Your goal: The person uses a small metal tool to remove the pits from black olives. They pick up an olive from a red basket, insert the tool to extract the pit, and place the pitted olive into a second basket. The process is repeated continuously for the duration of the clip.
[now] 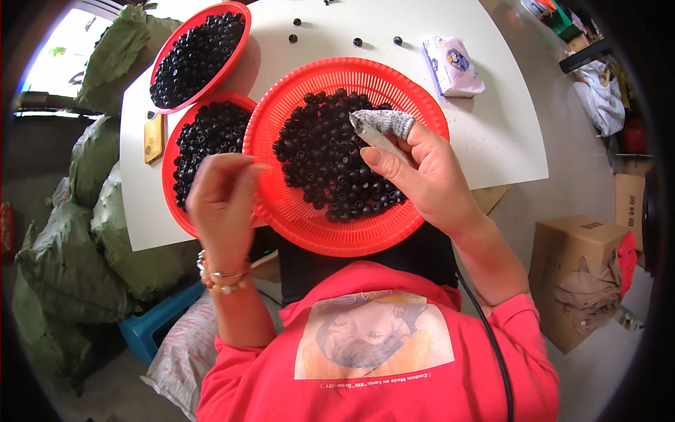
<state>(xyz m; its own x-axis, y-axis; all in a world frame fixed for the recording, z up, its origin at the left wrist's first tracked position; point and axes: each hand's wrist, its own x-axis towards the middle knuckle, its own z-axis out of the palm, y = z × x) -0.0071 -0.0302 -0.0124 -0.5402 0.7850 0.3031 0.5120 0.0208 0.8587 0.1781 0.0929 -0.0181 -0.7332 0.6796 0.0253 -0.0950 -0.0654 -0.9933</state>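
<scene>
A big red plastic basket [337,241] in front of me holds a heap of small round black pieces [327,158], some showing a hole or a pale ring. Over its right side is my right hand [415,165], curled closed. Grey knit covers its index finger, and a whitish, dark-tipped stretch shows below that; whether this is another cover or a held thing is unclear. My left hand [225,186], with beaded bracelets at the wrist, is blurred above the gap between the big basket and a smaller red basket [169,176] of the same pieces. Its fingers look bent inward, their contents unclear.
Another red basket [244,49] of black pieces stands at the back left of the white table [503,141]. A tissue pack [453,67] lies at the right, with loose pieces [358,42] beyond. Green sacks [67,267] crowd the left; a cardboard box [580,274] stands right.
</scene>
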